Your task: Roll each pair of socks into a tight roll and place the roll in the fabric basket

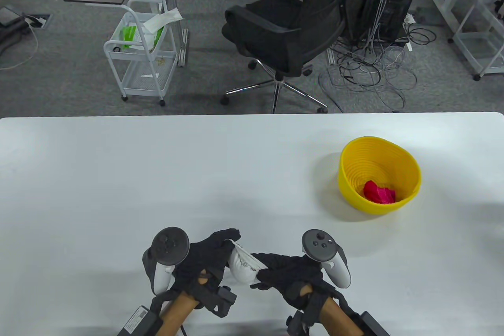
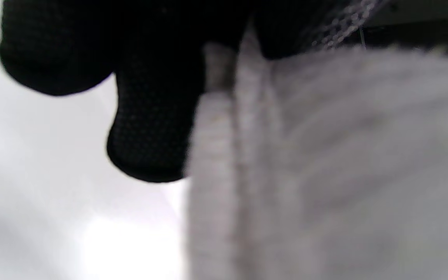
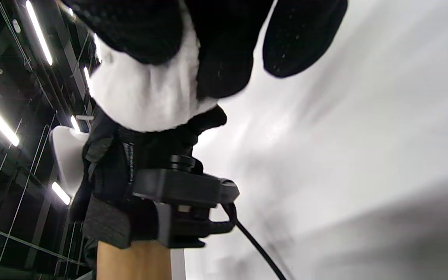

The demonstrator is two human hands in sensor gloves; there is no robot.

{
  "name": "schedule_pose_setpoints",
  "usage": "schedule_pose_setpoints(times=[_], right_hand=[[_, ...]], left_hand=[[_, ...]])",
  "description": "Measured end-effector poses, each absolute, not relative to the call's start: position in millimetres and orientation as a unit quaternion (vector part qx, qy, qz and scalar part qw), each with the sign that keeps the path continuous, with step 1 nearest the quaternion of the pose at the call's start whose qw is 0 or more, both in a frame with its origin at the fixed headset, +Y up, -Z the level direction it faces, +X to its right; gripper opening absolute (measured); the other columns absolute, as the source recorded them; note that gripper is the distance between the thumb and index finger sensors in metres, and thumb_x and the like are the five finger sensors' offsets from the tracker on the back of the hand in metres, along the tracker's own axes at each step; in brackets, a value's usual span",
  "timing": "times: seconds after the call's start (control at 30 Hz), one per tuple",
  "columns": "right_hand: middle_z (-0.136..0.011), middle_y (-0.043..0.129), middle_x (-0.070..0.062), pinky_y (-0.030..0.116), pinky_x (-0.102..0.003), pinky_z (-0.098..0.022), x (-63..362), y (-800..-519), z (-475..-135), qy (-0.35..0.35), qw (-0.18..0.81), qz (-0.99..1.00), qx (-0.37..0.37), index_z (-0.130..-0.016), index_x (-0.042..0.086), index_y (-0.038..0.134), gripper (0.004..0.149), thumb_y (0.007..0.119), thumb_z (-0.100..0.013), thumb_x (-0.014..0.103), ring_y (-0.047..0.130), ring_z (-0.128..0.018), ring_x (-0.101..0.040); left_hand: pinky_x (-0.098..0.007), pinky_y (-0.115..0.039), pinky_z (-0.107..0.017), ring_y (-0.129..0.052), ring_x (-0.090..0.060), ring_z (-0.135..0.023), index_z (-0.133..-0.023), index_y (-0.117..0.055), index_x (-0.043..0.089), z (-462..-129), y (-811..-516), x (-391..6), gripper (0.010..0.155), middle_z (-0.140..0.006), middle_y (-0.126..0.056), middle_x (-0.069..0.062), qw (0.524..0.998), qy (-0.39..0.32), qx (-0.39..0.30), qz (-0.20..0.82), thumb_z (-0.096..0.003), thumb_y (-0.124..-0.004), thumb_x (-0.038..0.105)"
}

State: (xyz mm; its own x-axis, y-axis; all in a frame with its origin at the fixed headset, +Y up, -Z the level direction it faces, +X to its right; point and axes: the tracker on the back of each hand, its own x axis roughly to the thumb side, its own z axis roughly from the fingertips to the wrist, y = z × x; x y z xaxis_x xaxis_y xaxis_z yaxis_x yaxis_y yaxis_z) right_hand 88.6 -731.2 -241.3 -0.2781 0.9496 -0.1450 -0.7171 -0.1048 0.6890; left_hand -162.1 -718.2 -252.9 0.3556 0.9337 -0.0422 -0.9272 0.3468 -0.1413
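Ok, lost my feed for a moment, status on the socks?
Left hand and right hand both gripping white sock roll. Pink roll in yellow basket. Path clear.

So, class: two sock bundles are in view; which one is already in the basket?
The pink sock roll, lying inside the yellow basket. The white sock bundle is gripped between the left hand and right hand near the table's front edge.

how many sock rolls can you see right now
2. A white sock roll is held between the left hand and right hand near the table's front edge; a pink sock roll lies inside the yellow basket. The pink one could hide more.
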Motion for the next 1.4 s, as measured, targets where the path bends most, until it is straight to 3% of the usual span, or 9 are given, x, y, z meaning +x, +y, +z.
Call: schedule_pose_setpoints(times=[0.17, 0.37, 0.47, 0.63, 0.83, 1.03, 1.4], right_hand=[[-0.094, 0.081, 0.008, 0.073, -0.052, -0.065, 94.2, -730.3, -244.1, 0.327, 0.562, 0.742, 0.165, -0.086, 0.036, 0.077, 0.039, 0.080, -0.047, 0.034, 0.089, -0.082, -0.013], [-0.090, 0.086, 0.005, 0.079, -0.048, -0.058, 98.8, -735.1, -248.0, 0.302, 0.519, 0.789, 0.131, -0.085, 0.035, 0.080, 0.039, 0.080, -0.046, 0.035, 0.094, -0.077, -0.014], [-0.087, 0.089, 0.004, 0.082, -0.045, -0.054, 103.8, -733.3, -251.0, 0.280, 0.522, 0.799, 0.106, -0.085, 0.035, 0.081, 0.039, 0.081, -0.046, 0.035, 0.096, -0.073, -0.014], [-0.084, 0.092, 0.003, 0.083, -0.046, -0.054, 112.9, -731.6, -255.7, 0.260, 0.530, 0.803, 0.087, -0.083, 0.034, 0.081, 0.038, 0.081, -0.045, 0.033, 0.099, -0.068, -0.013], [-0.082, 0.094, 0.004, 0.083, -0.045, -0.054, 112.8, -729.3, -253.4, 0.258, 0.536, 0.797, 0.106, -0.086, 0.033, 0.078, 0.043, 0.082, -0.043, 0.033, 0.101, -0.065, -0.012], [-0.078, 0.096, 0.004, 0.084, -0.045, -0.052, 117.4, -725.5, -253.5, 0.230, 0.514, 0.819, 0.113, -0.083, 0.034, 0.082, 0.042, 0.085, -0.041, 0.036, 0.102, -0.062, -0.011], [-0.072, 0.100, 0.002, 0.087, -0.044, -0.047, 136.9, -714.8, -256.0, 0.106, 0.401, 0.908, 0.060, -0.080, 0.029, 0.086, 0.042, 0.087, -0.038, 0.039, 0.105, -0.055, -0.011]], left_hand=[[-0.047, -0.084, -0.043, -0.115, -0.022, -0.048, -0.077, -0.094, 0.022, -255.9, -718.8, -163.3, 0.044, -0.059, -0.113, -0.004, 0.756, -0.063, -0.092, 0.645, -0.0383, -0.081, 0.039], [-0.046, -0.077, -0.052, -0.106, -0.020, -0.055, -0.076, -0.095, 0.022, -254.2, -715.8, -158.7, 0.043, -0.054, -0.115, 0.001, 0.726, -0.090, -0.123, 0.671, -0.0391, -0.081, 0.041], [-0.047, -0.077, -0.052, -0.107, -0.018, -0.053, -0.074, -0.096, 0.020, -251.9, -714.3, -155.4, 0.043, -0.047, -0.116, 0.003, 0.735, -0.094, -0.130, 0.659, -0.0387, -0.082, 0.040], [-0.050, -0.070, -0.060, -0.099, -0.019, -0.066, -0.079, -0.091, 0.020, -251.2, -717.6, -143.9, 0.044, -0.050, -0.112, 0.003, 0.708, -0.168, -0.227, 0.647, -0.0406, -0.081, 0.038], [-0.053, -0.066, -0.062, -0.089, -0.025, -0.080, -0.091, -0.079, 0.031, -249.1, -721.7, -146.1, 0.051, -0.075, -0.103, 0.004, 0.737, -0.161, -0.175, 0.632, -0.0403, -0.083, 0.032], [-0.054, -0.063, -0.062, -0.085, -0.029, -0.084, -0.095, -0.075, 0.031, -250.2, -724.9, -154.1, 0.054, -0.089, -0.095, 0.002, 0.768, -0.145, -0.169, 0.601, -0.0410, -0.081, 0.034], [-0.053, -0.057, -0.068, -0.073, -0.036, -0.095, -0.098, -0.072, 0.025, -249.8, -726.2, -169.8, 0.062, -0.103, -0.078, -0.009, 0.814, -0.085, -0.152, 0.554, -0.0400, -0.076, 0.047]])
